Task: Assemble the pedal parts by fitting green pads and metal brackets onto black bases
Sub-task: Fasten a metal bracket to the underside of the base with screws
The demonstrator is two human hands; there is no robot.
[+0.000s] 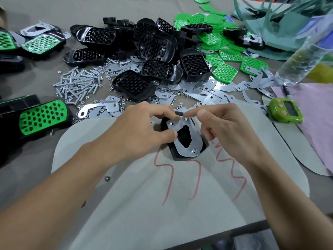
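Black base [177, 156]: dark, smooth plastic with round corners. It lay on the pale mat [144, 204], in the middle, between the two hands.
Metal bracket [195, 141]: a thin, flat, shiny plate with a big hole in its middle. It lay on top of the black base, and a little screw head [193, 151] showed at its near end.
Left hand [144, 127]: its fingers were curled. The thumb and first finger pinched the left edge of the metal bracket.
Right hand [221, 127]: its thumb and first finger pinched a small shiny piece [186, 116] at the far end of the bracket. It was too small to tell if it was a nut or a screw. The other fingers were curled beside the bracket's right edge.
Mat: soft and grey, with wiggly red lines drawn on it.
Heap of bases [155, 46]: black and full of holes, piled up behind the hands.
Green pads [225, 72]: bright and bumpy like a net, spread out on the right of the heap.
Loose brackets [216, 89]: flat silver pieces, lying near the pads.
Screws [77, 83]: a silver pile on the left.
Done pedals [42, 118]: black with green tops, far left.
Bottle [302, 56]: clear plastic and blurry. I could not tell what was in it.
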